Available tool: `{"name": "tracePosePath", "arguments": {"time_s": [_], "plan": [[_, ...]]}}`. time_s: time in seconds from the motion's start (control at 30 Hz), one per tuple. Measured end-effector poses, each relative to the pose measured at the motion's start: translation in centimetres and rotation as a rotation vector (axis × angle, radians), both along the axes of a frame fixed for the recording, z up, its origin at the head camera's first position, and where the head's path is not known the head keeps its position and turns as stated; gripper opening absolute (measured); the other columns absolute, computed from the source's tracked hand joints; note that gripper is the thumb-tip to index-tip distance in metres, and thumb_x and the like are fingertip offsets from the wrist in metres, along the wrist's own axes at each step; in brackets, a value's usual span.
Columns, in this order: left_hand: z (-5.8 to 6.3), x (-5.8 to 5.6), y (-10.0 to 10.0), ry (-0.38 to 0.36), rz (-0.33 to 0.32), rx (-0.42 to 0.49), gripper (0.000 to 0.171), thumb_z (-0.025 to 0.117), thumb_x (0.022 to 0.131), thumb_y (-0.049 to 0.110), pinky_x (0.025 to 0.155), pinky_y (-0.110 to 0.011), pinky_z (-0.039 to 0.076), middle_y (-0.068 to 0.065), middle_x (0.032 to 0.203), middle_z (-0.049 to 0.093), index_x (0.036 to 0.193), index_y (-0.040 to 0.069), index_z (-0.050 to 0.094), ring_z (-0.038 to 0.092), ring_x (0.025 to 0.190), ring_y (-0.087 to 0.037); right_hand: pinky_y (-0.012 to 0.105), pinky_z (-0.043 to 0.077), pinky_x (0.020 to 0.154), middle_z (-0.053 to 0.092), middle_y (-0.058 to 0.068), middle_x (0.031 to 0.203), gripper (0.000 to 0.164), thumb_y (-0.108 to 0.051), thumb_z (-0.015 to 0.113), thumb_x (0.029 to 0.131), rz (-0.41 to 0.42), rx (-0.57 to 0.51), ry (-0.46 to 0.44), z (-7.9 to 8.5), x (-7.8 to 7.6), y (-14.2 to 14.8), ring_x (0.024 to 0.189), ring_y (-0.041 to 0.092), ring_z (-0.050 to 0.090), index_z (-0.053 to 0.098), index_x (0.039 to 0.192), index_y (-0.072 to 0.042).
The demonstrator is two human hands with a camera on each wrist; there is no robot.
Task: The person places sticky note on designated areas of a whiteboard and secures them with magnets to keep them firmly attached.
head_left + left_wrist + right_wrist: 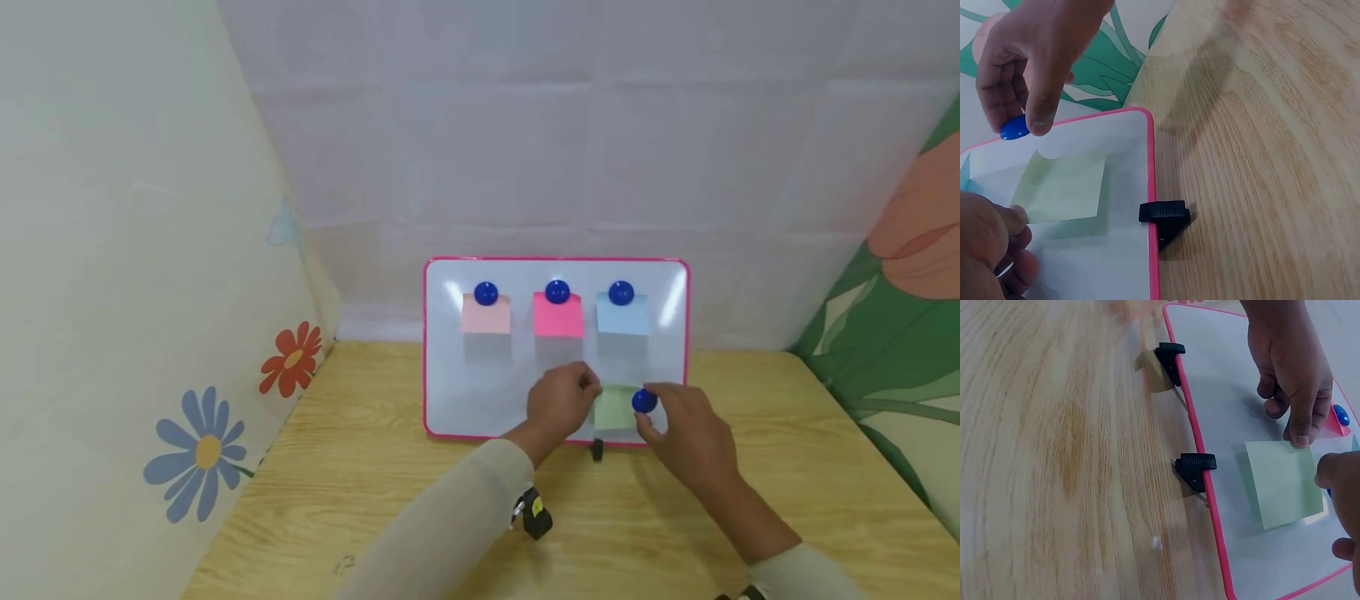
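A pale green sticky note lies against the lower right of a pink-edged whiteboard. My left hand pinches the note's upper left corner between thumb and finger. A round blue magnet is gripped between the thumb and fingers of my right hand. In the left wrist view the magnet appears held off the board, beyond the note. From the right wrist the left thumb shows on the note's corner, while the right hand is partly cut off.
Along the board's top, blue magnets hold a peach note, a bright pink note and a light blue note. Black clips grip the lower edge. The board stands on a wooden table before a white cloth.
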State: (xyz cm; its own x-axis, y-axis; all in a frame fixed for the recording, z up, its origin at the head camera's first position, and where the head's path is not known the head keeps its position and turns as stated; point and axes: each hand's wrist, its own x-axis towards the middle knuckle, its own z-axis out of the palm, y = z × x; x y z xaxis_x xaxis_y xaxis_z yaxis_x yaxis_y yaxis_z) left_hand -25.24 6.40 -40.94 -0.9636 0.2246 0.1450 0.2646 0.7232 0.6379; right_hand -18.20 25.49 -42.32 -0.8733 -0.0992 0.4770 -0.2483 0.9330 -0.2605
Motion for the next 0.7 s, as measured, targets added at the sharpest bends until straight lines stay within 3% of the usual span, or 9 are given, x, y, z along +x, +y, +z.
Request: {"name": "tracePosePath", "arguments": {"time_s": [0.23,0.4,0.7], "plan": [[-0.1,-0.5,0.6,0.000,0.014,-0.039,0.006,0.070,0.099,0.031,0.065,-0.026,0.048,0.016,0.083,0.064,0.098,0.025,0.072,0.057,0.072,-0.004,0.058,0.056,0.082,0.063,0.020,0.130,0.050,-0.022,0.083,0.087,-0.001,0.008,0.018,-0.4,-1.3,-0.7,0.121,0.040,0.055,0.062,0.128,-0.001],[-0.2,-0.7,0.8,-0.006,0.018,-0.039,0.006,0.070,0.099,0.031,0.066,-0.027,0.048,0.016,0.082,0.063,0.098,0.025,0.071,0.056,0.072,-0.005,0.054,0.058,0.078,0.063,0.018,0.128,0.050,-0.021,0.084,0.086,-0.004,0.029,0.085,-1.1,-1.9,-0.7,0.121,0.038,0.056,0.062,0.126,-0.002],[-0.4,-0.8,0.7,0.070,0.023,-0.052,0.007,0.072,0.098,0.030,0.064,-0.028,0.047,0.016,0.082,0.066,0.094,0.024,0.074,0.057,0.070,-0.003,0.052,0.059,0.071,0.065,0.016,0.125,0.049,-0.019,0.085,0.084,0.026,0.022,0.170,-1.9,-2.8,-0.8,0.118,0.036,0.058,0.062,0.125,-0.002]]}}
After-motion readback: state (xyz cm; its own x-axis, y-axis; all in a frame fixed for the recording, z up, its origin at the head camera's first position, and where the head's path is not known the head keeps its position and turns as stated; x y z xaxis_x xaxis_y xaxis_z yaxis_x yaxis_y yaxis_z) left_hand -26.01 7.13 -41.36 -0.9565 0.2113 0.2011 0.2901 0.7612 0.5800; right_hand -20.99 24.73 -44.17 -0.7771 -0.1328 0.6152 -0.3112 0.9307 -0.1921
